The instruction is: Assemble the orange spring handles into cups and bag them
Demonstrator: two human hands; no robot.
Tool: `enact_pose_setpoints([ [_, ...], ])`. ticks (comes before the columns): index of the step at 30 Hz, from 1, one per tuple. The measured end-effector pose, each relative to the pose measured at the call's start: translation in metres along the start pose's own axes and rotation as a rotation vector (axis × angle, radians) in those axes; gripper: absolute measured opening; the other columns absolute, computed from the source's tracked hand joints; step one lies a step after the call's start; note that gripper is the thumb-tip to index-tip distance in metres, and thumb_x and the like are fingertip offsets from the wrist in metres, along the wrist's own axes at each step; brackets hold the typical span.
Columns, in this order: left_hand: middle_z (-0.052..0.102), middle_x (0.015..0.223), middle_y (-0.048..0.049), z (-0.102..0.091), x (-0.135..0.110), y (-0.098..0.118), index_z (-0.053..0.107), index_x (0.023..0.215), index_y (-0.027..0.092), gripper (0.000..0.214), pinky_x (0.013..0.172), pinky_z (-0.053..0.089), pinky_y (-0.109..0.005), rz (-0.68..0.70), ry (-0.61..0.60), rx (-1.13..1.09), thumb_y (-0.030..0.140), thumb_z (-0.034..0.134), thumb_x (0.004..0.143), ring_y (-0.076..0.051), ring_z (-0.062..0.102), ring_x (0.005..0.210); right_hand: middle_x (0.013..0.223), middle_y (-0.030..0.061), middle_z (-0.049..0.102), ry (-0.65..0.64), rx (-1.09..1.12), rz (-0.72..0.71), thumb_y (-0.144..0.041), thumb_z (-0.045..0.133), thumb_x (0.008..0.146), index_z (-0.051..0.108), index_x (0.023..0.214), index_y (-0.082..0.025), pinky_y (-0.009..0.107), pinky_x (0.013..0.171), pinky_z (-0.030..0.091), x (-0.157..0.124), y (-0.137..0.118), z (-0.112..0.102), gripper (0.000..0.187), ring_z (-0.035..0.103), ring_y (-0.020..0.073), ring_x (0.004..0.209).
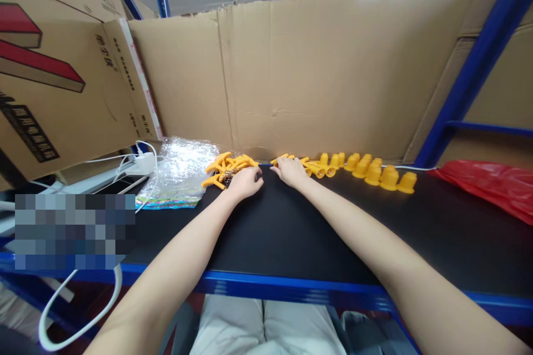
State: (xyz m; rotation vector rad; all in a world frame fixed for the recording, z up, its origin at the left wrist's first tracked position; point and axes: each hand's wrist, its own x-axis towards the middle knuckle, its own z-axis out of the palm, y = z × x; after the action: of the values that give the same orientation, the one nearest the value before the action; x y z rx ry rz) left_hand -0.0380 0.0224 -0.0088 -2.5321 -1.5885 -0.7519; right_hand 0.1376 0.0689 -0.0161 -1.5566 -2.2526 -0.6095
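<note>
My left hand point(245, 182) rests at the right edge of a heap of yellow-orange branching plastic pieces point(225, 164) with small metal chains among them. Its thumb and fingertips are apart, and I see nothing between them. My right hand point(292, 172) lies palm down at the left end of a spread of yellow plastic pieces point(318, 169). Its thumb is held away from the fingers, which partly cover some pieces. Further right, several yellow bell-shaped cups point(389, 177) stand upright in staggered rows.
Left of the heap lies clear plastic wrapping point(181, 169). A white charger point(145, 163) with cables sits beyond it. Cardboard point(316, 77) walls the back, and a large box point(62, 66) rises at left. A red plastic bag point(487, 183) lies far right. A blue rail point(291, 288) edges the black tabletop point(287, 233).
</note>
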Motion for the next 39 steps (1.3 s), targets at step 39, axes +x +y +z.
enact_pose_setpoints([
  [39,0.043,0.131,-0.0136,0.006,-0.002,-0.008,0.047,0.115,0.02,0.043,0.095,0.025,-0.057,-0.262,0.008,0.263,0.012,0.043,0.073,-0.031,0.038,0.119,0.116,0.0119,0.057,-0.204,-0.145,0.497,-0.011,0.045,0.073,0.063,0.105,-0.019,0.054,0.096,0.024,-0.03,0.161,-0.009,0.038,0.041,0.0258,0.117],
])
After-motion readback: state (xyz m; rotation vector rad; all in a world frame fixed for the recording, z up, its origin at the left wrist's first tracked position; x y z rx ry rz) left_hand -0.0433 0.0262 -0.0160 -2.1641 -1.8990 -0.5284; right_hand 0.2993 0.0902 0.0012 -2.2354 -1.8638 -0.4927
